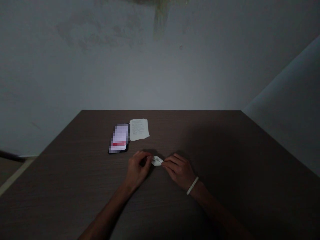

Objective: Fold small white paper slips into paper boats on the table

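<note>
A small folded piece of white paper (157, 161) is held low over the dark table between my two hands. My left hand (139, 166) pinches its left end between thumb and fingers. At the right end, the fingertips of my right hand (178, 169) are closed on the paper. A pale beaded bracelet (192, 185) circles my right wrist. The fingers hide both ends of the paper, and its exact folded shape is hard to make out in the dim light.
Beyond my left hand lies a phone (119, 138) with its screen lit and blurred. Touching or very near its right side is a stack of white paper sheets (139, 129) with printed lines. The brown table (82, 186) ends at a grey wall (160, 73).
</note>
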`<action>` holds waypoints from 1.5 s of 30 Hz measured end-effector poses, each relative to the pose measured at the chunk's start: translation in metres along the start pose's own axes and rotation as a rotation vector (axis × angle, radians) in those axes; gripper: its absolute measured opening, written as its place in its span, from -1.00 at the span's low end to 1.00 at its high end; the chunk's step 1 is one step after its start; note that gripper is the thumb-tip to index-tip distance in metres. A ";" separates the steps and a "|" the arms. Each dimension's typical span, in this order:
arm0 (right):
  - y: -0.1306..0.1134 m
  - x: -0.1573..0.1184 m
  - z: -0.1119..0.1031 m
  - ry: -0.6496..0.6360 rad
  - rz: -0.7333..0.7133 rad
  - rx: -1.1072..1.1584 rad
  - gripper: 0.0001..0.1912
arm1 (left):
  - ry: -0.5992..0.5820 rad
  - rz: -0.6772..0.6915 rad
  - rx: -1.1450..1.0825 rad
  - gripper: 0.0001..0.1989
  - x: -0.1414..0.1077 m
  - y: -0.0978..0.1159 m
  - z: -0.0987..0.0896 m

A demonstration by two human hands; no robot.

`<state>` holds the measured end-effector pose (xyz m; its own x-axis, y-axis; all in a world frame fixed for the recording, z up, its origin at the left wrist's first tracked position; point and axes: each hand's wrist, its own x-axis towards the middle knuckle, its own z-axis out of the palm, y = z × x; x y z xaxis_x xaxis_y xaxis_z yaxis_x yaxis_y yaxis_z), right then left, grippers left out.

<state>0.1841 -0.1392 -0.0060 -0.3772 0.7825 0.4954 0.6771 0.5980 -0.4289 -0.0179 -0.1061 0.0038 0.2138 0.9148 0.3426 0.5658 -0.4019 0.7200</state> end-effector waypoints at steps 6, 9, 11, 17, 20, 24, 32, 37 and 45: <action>0.034 0.009 -0.018 0.051 0.152 0.117 -0.87 | 0.007 0.011 0.033 -0.73 0.000 0.001 -0.002; 0.066 0.019 -0.035 0.013 0.259 0.117 -0.86 | -0.051 0.104 0.110 -0.73 -0.001 0.001 0.000; 0.089 0.027 -0.045 -0.006 0.387 0.092 -0.86 | -0.113 0.179 0.191 -0.74 -0.002 0.001 0.002; 0.151 0.054 -0.058 0.019 0.479 0.029 -0.87 | -0.275 0.333 0.393 -0.71 -0.008 0.002 0.007; 0.175 0.065 -0.056 0.025 0.510 0.003 -0.86 | -0.268 0.348 0.408 -0.70 -0.008 0.003 0.007; 0.200 0.076 -0.053 0.038 0.541 -0.029 -0.84 | -0.254 0.346 0.415 -0.69 -0.007 0.004 0.006; 0.221 0.088 -0.051 0.036 0.543 -0.054 -0.83 | -0.252 0.344 0.410 -0.67 -0.005 0.006 0.005; 0.225 0.092 -0.051 0.043 0.536 -0.070 -0.82 | -0.261 0.332 0.403 -0.67 -0.005 0.006 0.005; 0.222 0.087 -0.049 0.109 0.482 -0.127 -0.81 | -0.286 0.317 0.407 -0.66 -0.005 0.003 0.007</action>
<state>0.3328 0.0528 -0.0210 0.0607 0.9377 0.3421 0.8317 0.1420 -0.5368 -0.0115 -0.1118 -0.0003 0.5966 0.7497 0.2864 0.6871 -0.6616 0.3004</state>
